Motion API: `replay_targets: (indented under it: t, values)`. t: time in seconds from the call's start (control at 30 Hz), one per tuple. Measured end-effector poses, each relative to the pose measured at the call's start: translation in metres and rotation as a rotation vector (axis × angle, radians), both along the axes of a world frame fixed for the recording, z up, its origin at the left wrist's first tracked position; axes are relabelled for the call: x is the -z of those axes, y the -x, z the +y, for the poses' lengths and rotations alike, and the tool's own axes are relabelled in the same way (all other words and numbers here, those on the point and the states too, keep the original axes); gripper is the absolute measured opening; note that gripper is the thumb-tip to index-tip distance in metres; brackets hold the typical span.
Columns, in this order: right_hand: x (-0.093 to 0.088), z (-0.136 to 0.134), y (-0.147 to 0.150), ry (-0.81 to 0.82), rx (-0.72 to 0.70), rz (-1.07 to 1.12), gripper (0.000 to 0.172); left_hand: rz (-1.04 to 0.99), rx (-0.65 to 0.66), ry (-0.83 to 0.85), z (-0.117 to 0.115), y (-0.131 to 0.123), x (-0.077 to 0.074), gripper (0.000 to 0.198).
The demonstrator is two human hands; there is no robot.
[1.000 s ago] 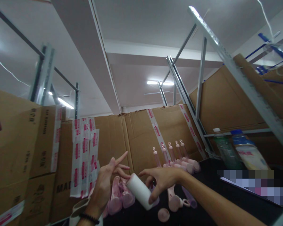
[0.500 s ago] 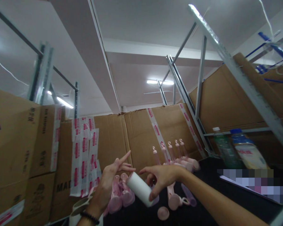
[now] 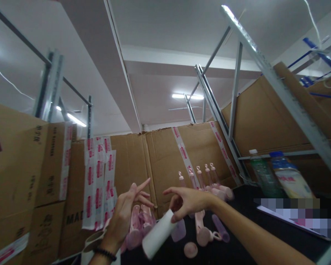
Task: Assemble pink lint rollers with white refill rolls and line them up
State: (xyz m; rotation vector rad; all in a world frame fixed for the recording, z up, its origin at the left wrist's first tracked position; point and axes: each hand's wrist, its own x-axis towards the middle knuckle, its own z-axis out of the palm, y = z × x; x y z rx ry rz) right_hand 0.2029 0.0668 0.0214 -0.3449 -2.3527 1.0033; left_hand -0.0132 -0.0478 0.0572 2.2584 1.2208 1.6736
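My right hand (image 3: 186,202) pinches the upper end of a plain white cylinder (image 3: 157,234) between thumb and fingers. The cylinder slants, its lower end pointing down and left. To its left, my left hand (image 3: 129,206) holds nothing, its fingers stretched out and apart. Behind and below that hand lie pink translucent pieces with rounded ends (image 3: 135,237). A pale lilac translucent piece (image 3: 179,231) shows just under my right hand. Further right are a pink handled piece (image 3: 202,235), a purple tube (image 3: 220,228) and a round pink disc (image 3: 191,250).
Several clear tubes with pink looped caps (image 3: 200,180) stand at the back by a cardboard wall (image 3: 165,158). A green bottle (image 3: 264,176) and a blue-capped container (image 3: 291,176) are at the right. Cardboard boxes (image 3: 16,165) line the left; a pale container (image 3: 89,244) sits by my left wrist.
The white cylinder has swung round: its lower end pointed down-right and now points down-left. My right hand stays in nearly the same place; my left fingers have shifted slightly.
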Motion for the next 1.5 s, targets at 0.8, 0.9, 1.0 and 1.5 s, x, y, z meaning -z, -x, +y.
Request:
replay_targets:
  t: [0.8, 0.9, 1.0, 1.5]
  values:
    - [0.003, -0.018, 0.014, -0.107, 0.014, 0.054, 0.098, 0.046, 0.010, -0.007, -0.002, -0.003, 0.000, 0.066]
    - [0.002, -0.017, 0.013, -0.083, 0.007, 0.059, 0.100, 0.041, 0.018, -0.007, -0.001, -0.003, 0.000, 0.065]
    - [0.000, -0.017, 0.010, -0.049, -0.018, 0.070, 0.103, 0.040, 0.021, -0.006, 0.000, -0.004, -0.002, 0.062]
    - [-0.007, -0.010, -0.025, -0.294, 0.387, -0.720, 0.045, 0.016, 0.028, 0.010, 0.000, -0.003, 0.005, 0.063]
